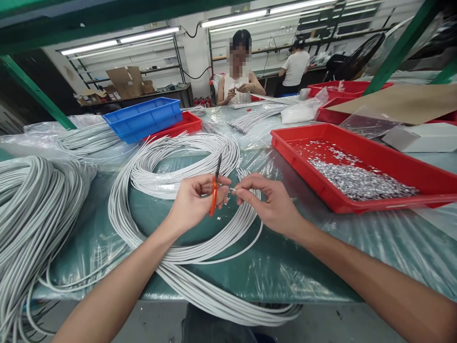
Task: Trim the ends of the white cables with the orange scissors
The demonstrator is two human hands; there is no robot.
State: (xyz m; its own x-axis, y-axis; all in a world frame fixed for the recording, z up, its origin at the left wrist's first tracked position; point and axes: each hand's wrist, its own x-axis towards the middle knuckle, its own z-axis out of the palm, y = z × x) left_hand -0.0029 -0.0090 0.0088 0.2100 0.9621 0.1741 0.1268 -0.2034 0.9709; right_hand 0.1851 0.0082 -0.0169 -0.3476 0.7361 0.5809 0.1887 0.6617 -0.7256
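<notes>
My left hand point(200, 195) is closed around an orange-handled tool point(214, 193), whose narrow dark tip points up. Its thumb and fingertips also come together at a cable end. My right hand point(266, 200) pinches the grey-white cable end point(233, 189) from the other side, and the two hands nearly meet. Below them lies a coil of grey-white cable point(200, 250), with its cut ends gathered beside my right fingers. A second cable coil point(157, 183) sits just behind it. What exactly lies between the fingertips is partly hidden.
A red tray point(303, 190) with many small silvery pieces stands at right. A thick cable bundle point(32, 214) hangs over the left table edge. Blue bins point(143, 119) rest on a red tray behind the coils. Across the table sits a person point(241, 85); another is farther back.
</notes>
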